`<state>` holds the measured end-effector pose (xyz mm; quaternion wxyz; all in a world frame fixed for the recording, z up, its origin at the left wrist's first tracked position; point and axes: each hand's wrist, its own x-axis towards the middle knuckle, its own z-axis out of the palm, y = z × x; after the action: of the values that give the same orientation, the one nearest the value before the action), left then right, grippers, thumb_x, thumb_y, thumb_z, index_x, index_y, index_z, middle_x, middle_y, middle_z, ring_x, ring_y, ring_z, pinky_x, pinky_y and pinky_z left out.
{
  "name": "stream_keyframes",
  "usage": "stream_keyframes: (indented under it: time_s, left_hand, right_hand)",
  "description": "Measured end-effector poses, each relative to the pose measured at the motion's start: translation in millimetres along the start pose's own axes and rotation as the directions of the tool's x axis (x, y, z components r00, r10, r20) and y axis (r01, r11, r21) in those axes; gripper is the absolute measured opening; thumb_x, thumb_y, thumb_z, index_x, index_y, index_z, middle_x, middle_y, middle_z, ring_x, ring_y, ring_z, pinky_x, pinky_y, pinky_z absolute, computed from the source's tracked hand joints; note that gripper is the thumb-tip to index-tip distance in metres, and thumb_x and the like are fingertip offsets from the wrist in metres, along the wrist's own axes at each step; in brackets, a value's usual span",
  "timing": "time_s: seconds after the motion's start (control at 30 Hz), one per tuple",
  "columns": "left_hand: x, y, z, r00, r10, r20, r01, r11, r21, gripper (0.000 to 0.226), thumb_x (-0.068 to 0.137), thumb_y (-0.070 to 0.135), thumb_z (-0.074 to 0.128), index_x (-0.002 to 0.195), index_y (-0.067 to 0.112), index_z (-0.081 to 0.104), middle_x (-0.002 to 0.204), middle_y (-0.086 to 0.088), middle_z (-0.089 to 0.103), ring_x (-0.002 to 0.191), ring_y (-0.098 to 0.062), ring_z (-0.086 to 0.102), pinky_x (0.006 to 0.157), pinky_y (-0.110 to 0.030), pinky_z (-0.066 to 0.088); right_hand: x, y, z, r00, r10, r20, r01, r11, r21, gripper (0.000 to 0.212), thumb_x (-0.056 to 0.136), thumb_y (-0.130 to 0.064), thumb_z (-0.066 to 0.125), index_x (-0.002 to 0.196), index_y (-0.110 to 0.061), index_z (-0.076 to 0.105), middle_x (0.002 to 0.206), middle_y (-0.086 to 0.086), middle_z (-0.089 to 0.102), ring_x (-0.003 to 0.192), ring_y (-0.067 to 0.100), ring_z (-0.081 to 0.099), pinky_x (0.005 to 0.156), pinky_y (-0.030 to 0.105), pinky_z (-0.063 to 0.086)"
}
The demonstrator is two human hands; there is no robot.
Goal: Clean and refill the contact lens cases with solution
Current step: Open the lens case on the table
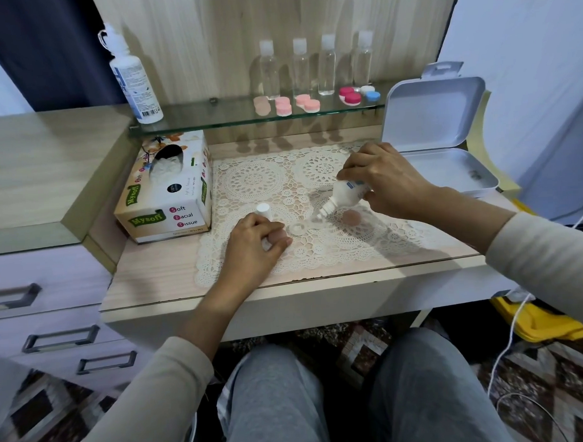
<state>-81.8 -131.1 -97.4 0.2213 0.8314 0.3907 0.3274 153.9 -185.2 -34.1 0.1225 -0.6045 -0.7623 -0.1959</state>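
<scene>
Both occupied: your right hand point(382, 180) wraps the soft solution bottle point(344, 195) mid-body; your left hand point(251, 242) pinches the light lens case point(297, 228).

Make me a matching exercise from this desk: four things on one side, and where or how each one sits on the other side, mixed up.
Things:
1. small bottle
2. tissue box
3. white box
4. clear bottles

Places or states:
A. lid open, on the right
B. upright in a row on the glass shelf
C. tilted nozzle-down in the right hand
D. left of the lace mat

Pairs: 1-C, 2-D, 3-A, 4-B
</scene>
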Motion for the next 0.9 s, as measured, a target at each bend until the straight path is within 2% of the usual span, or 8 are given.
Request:
stream_keyframes:
  time_s: [0.3, 0.47, 0.57, 0.67, 0.8, 0.9]
  left_hand:
    - [0.1, 0.2, -0.1, 1.0, -0.002, 0.007, 0.002, 1.0, 0.005, 0.032, 0.078, 0.022, 0.072, 0.106, 0.008, 0.069, 0.097, -0.004, 0.056, 0.093, -0.021, 0.055, 0.09, -0.038, 0.046]
    - [0.4, 0.0, 0.0, 1.0, -0.004, 0.007, 0.004, 1.0, 0.007, 0.032, 0.078, 0.021, 0.073, 0.105, 0.007, 0.069, 0.097, -0.005, 0.057, 0.094, -0.022, 0.056, 0.09, -0.039, 0.046]
    - [0.3, -0.1, -0.2, 1.0, -0.006, 0.006, 0.006, 1.0, 0.007, 0.031, 0.078, 0.022, 0.073, 0.105, 0.008, 0.07, 0.097, -0.005, 0.057, 0.094, -0.021, 0.056, 0.089, -0.037, 0.046]
    - [1.2, 0.0, -0.7, 1.0, -0.016, 0.008, 0.016, 1.0, -0.001, 0.03, 0.077, 0.022, 0.073, 0.104, 0.009, 0.07, 0.097, -0.003, 0.057, 0.093, -0.018, 0.055, 0.087, -0.028, 0.044]
    - [1.7, 1.6, -3.8, 0.999, -0.044, 0.023, 0.045, 0.998, -0.047, 0.03, 0.075, 0.018, 0.075, 0.103, 0.009, 0.07, 0.098, -0.003, 0.058, 0.088, -0.013, 0.053, 0.075, -0.003, 0.035]
    - [3.1, 5.5, -8.4, 0.998, -0.053, 0.027, 0.055, 0.996, -0.07, 0.029, 0.073, 0.017, 0.076, 0.101, 0.013, 0.071, 0.096, -0.005, 0.061, 0.081, -0.012, 0.054, 0.071, -0.001, 0.036]
  right_hand:
    - [0.2, -2.1, -2.3, 0.996, 0.069, 0.054, -0.069, 0.998, 0.0, 0.049, 0.063, 0.007, 0.068, 0.11, -0.006, 0.066, 0.107, 0.013, 0.065, 0.098, 0.037, 0.052, 0.086, 0.044, 0.036]
    - [-2.6, -2.3, -3.3, 0.99, 0.093, 0.109, -0.097, 0.995, 0.036, 0.051, 0.069, 0.001, 0.069, 0.118, -0.007, 0.061, 0.114, 0.012, 0.061, 0.104, 0.034, 0.049, 0.087, 0.041, 0.034]
    - [-4.7, -2.2, -4.5, 0.979, 0.148, 0.141, -0.163, 0.982, 0.098, 0.054, 0.069, -0.002, 0.071, 0.122, -0.006, 0.059, 0.115, 0.013, 0.06, 0.104, 0.034, 0.048, 0.086, 0.039, 0.034]
    - [-7.1, -2.7, -6.0, 0.964, 0.213, 0.162, -0.242, 0.952, 0.189, 0.055, 0.068, -0.003, 0.073, 0.121, -0.003, 0.059, 0.111, 0.016, 0.06, 0.1, 0.033, 0.05, 0.084, 0.038, 0.037]
    - [-10.7, -3.6, -12.4, 0.93, 0.317, 0.189, -0.363, 0.876, 0.319, 0.052, 0.068, -0.006, 0.077, 0.117, -0.003, 0.059, 0.103, 0.014, 0.056, 0.089, 0.025, 0.048, 0.071, 0.026, 0.035]
    - [-13.5, -7.1, -18.5, 0.899, 0.392, 0.193, -0.437, 0.793, 0.425, 0.046, 0.069, -0.012, 0.079, 0.111, -0.006, 0.062, 0.091, 0.004, 0.053, 0.081, 0.019, 0.046, 0.059, 0.022, 0.031]
